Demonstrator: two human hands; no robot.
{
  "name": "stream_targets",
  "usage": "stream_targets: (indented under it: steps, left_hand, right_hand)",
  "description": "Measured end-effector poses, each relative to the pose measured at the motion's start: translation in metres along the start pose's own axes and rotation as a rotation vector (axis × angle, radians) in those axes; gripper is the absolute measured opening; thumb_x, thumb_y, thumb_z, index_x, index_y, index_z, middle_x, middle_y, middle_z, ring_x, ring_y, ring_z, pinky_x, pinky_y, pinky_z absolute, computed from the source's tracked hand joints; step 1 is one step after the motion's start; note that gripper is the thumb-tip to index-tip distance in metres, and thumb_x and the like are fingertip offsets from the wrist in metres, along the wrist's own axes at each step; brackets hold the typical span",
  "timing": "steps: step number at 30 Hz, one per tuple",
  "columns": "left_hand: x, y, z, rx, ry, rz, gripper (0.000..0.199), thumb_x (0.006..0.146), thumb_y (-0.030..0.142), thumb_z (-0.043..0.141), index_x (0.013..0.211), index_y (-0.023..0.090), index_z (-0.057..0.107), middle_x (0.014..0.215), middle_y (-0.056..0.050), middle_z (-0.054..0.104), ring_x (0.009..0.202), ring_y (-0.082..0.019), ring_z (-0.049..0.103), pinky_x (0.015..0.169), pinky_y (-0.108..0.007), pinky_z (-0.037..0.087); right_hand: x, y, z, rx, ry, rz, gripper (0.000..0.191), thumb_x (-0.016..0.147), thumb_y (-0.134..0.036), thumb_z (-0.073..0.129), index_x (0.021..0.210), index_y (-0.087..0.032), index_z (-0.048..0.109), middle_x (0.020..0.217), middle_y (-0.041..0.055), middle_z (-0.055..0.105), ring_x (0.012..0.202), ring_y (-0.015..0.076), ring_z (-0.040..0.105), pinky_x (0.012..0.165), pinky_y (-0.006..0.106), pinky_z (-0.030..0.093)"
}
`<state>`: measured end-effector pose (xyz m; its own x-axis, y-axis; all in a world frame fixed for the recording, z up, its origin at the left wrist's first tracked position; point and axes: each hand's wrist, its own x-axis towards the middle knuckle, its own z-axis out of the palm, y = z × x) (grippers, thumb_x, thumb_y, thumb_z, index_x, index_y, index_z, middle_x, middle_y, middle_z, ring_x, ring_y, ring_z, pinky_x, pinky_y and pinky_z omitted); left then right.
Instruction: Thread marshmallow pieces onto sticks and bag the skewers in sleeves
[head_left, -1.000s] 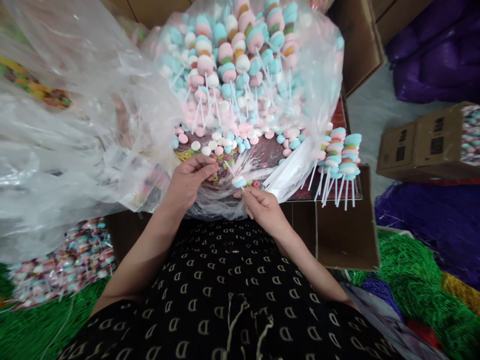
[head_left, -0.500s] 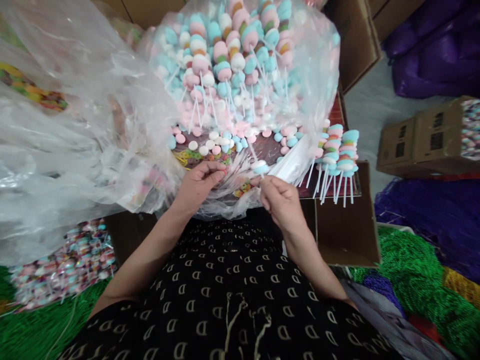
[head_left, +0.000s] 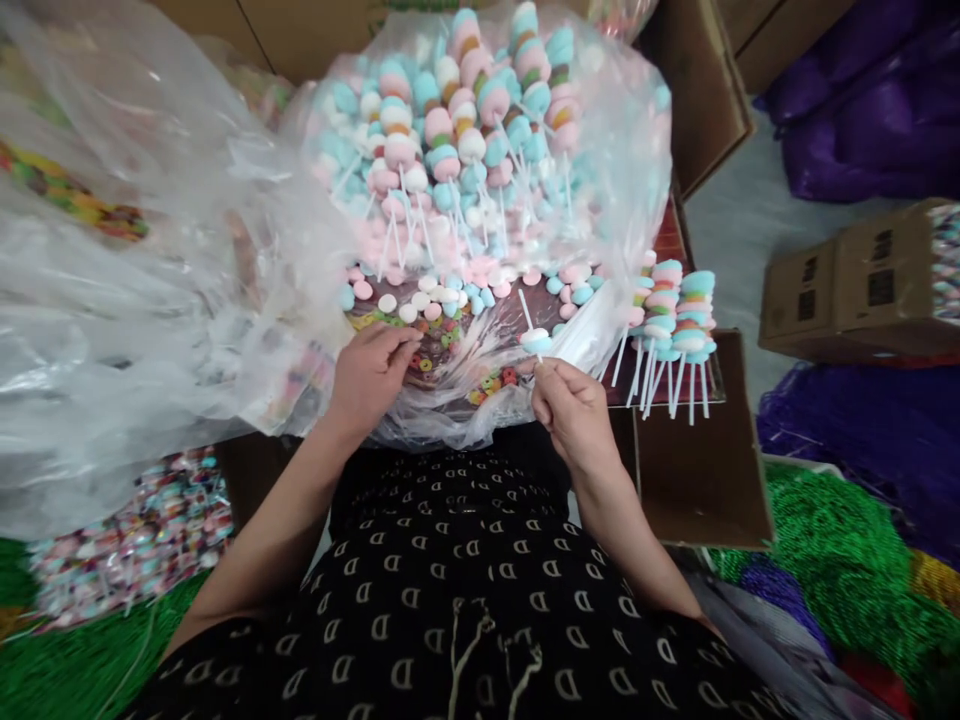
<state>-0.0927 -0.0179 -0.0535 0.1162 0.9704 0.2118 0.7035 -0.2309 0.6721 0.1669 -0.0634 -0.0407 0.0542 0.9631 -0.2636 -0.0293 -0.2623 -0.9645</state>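
Note:
My right hand (head_left: 571,405) pinches a white lollipop stick (head_left: 524,308) below a few blue and white marshmallow discs (head_left: 535,341); the stick's bare end points up and away from me. My left hand (head_left: 373,372) is at the pile of small coloured candy rings (head_left: 439,340), its fingertips bunched together at the pile's left side. Whatever those fingers hold is hidden. Beyond both hands lie loose pink, white and blue marshmallow discs (head_left: 431,298). A clear plastic bag (head_left: 450,425) bunches along the table's near edge, with more candy rings (head_left: 491,384) on it.
Finished marshmallow skewers (head_left: 694,315) lie at the table's right edge, and more skewers (head_left: 397,110) rest on a big bag of marshmallows at the back. White sticks (head_left: 574,340) lie beside my right hand. Plastic sheeting (head_left: 187,300) covers the left. An open cardboard box (head_left: 701,470) stands below right.
My left hand has drawn back left to the candy rings; the small red piece earlier at its fingertips is no longer visible there. My right hand has shifted slightly right with the stick.

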Motion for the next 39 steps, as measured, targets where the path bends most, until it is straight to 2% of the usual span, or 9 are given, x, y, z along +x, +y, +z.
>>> stream_targets:
  steps: [5,9,14,17,20,23,26,33,39]
  left_hand:
    - [-0.01,-0.017,-0.006,0.255,-0.164,0.017,0.024,0.1,0.029,0.061,0.109,0.021,0.082,0.102,-0.01,0.076,0.105,-0.03,0.069,0.098,-0.045,0.055]
    - [-0.013,-0.013,0.002,0.318,-0.202,0.08,0.027,0.102,0.03,0.06,0.117,0.023,0.081,0.105,-0.011,0.073,0.105,-0.031,0.066,0.097,-0.047,0.054]
    - [-0.01,-0.009,0.003,0.343,-0.251,0.089,0.024,0.101,0.025,0.059,0.108,0.021,0.082,0.103,-0.014,0.072,0.104,-0.034,0.066,0.096,-0.05,0.053]
    - [-0.009,-0.009,0.0,0.176,-0.162,0.021,0.021,0.1,0.025,0.061,0.106,0.02,0.08,0.105,-0.012,0.074,0.106,-0.031,0.068,0.1,-0.048,0.054]
    - [-0.01,-0.007,-0.002,-0.175,-0.059,-0.124,0.018,0.097,0.031,0.066,0.107,0.021,0.078,0.111,-0.008,0.078,0.107,-0.025,0.071,0.102,-0.043,0.056]
    - [-0.01,-0.003,0.004,-0.56,-0.024,-0.321,0.023,0.091,0.041,0.072,0.104,0.023,0.076,0.106,-0.004,0.08,0.098,-0.021,0.073,0.096,-0.038,0.059]
    - [-0.008,0.002,0.012,-0.807,-0.011,-0.454,0.028,0.083,0.044,0.079,0.102,0.024,0.075,0.098,-0.002,0.079,0.09,-0.018,0.073,0.088,-0.036,0.061]
    - [-0.006,0.013,0.018,-0.967,-0.072,-0.517,0.027,0.079,0.042,0.084,0.095,0.023,0.075,0.081,0.001,0.074,0.075,-0.016,0.07,0.078,-0.035,0.061]
    - [-0.016,0.023,0.026,-1.039,-0.192,-0.579,0.027,0.075,0.043,0.09,0.077,0.022,0.073,0.072,0.001,0.07,0.063,-0.013,0.062,0.066,-0.029,0.056]
  right_hand:
    - [0.001,0.002,0.007,0.014,-0.03,-0.001,0.037,0.097,-0.056,0.07,0.093,-0.02,0.077,0.047,-0.0087,0.042,0.042,0.0092,0.031,0.047,0.026,0.022]
    - [0.0,0.005,0.012,-0.015,-0.078,0.009,0.038,0.097,-0.057,0.069,0.095,-0.02,0.077,0.048,-0.0089,0.042,0.044,0.0093,0.032,0.048,0.026,0.025]
    - [-0.003,0.004,0.019,-0.039,-0.125,0.004,0.041,0.097,-0.059,0.066,0.095,-0.019,0.076,0.05,-0.0088,0.042,0.044,0.0093,0.033,0.048,0.025,0.027]
    - [-0.007,0.001,0.022,-0.076,-0.206,0.006,0.039,0.098,-0.056,0.065,0.095,-0.019,0.076,0.052,-0.0083,0.044,0.045,0.0095,0.035,0.05,0.025,0.031]
    - [-0.011,0.0,0.025,-0.156,-0.334,0.001,0.034,0.099,-0.05,0.063,0.092,-0.02,0.077,0.05,-0.0077,0.044,0.047,0.0111,0.039,0.052,0.026,0.034]
    - [-0.013,0.003,0.028,-0.205,-0.385,-0.018,0.032,0.099,-0.047,0.062,0.092,-0.021,0.079,0.051,-0.006,0.046,0.051,0.0134,0.045,0.054,0.027,0.036]
    - [-0.012,0.005,0.029,-0.226,-0.399,-0.033,0.032,0.099,-0.046,0.061,0.092,-0.021,0.079,0.054,-0.0046,0.049,0.055,0.0148,0.05,0.055,0.027,0.038]
    - [-0.012,0.007,0.028,-0.223,-0.389,-0.036,0.034,0.1,-0.048,0.06,0.091,-0.021,0.079,0.053,-0.0055,0.046,0.053,0.0141,0.048,0.054,0.026,0.039]
    - [-0.014,0.005,0.033,-0.15,-0.403,-0.053,0.04,0.102,-0.055,0.058,0.097,-0.02,0.077,0.052,-0.0073,0.047,0.046,0.0111,0.042,0.053,0.026,0.039]
